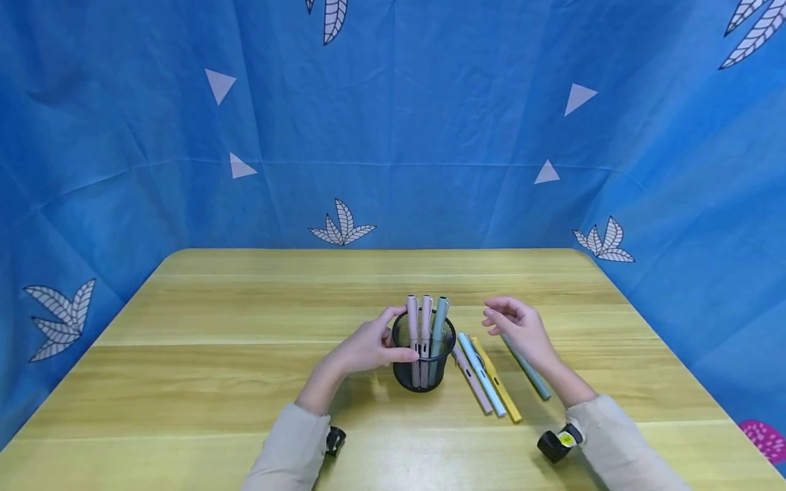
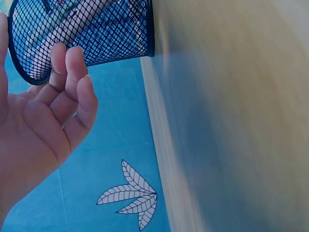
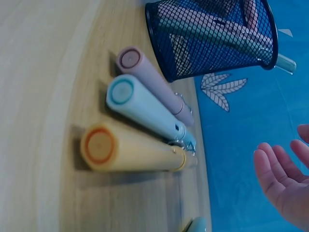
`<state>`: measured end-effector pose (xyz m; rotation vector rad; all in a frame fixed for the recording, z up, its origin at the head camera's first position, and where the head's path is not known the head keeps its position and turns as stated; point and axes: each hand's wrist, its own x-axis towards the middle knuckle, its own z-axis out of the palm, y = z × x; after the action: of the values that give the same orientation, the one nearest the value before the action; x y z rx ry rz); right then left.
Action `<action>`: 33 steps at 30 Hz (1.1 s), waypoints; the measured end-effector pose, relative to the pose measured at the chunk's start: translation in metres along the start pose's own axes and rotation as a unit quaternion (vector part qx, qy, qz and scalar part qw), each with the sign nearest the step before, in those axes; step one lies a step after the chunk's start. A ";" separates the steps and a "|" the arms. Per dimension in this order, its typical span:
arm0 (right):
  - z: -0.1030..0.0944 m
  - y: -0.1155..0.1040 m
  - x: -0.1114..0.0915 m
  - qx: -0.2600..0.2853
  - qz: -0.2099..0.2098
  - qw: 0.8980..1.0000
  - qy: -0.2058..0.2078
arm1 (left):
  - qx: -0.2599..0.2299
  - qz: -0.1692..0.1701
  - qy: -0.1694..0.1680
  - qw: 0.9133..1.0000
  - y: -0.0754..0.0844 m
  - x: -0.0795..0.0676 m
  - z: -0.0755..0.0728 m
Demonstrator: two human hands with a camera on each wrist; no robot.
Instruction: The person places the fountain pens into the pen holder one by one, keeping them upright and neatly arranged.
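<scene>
My left hand (image 1: 367,348) holds a black mesh pen cup (image 1: 402,375), thumb at its near rim and fingers around its far left side. Two pale pink pens (image 1: 413,320) and a green pen (image 1: 440,317) stand in the cup, capped ends up. Right of it lie a mauve pen (image 1: 474,384), a light blue pen (image 1: 482,376) and a yellow pen (image 1: 500,383), side by side. My right hand (image 1: 520,334) is raised over the far end of a dark green pen (image 1: 531,374), fingers loosely bent, nothing between them.
The wooden table (image 1: 184,368) carries all of this. Behind it hangs a blue cloth (image 1: 393,123) with leaf and triangle prints. A black wrist camera (image 1: 555,444) sits at the right sleeve, another (image 1: 334,441) at the left.
</scene>
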<state>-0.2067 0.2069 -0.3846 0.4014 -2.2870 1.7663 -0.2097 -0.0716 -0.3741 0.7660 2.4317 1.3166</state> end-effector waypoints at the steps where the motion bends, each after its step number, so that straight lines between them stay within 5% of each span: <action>1: -0.001 0.001 0.000 -0.002 -0.001 1.000 0.000 | 0.001 0.000 0.000 1.000 0.000 0.000 0.000; 33: -0.037 0.010 -0.006 -0.070 0.053 0.995 -0.048 | 0.005 -0.002 0.000 1.000 -0.003 0.001 0.000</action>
<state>-0.2038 0.2456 -0.3866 0.3504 -2.5248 1.6529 -0.2115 -0.0718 -0.3766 0.7644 2.4410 1.3041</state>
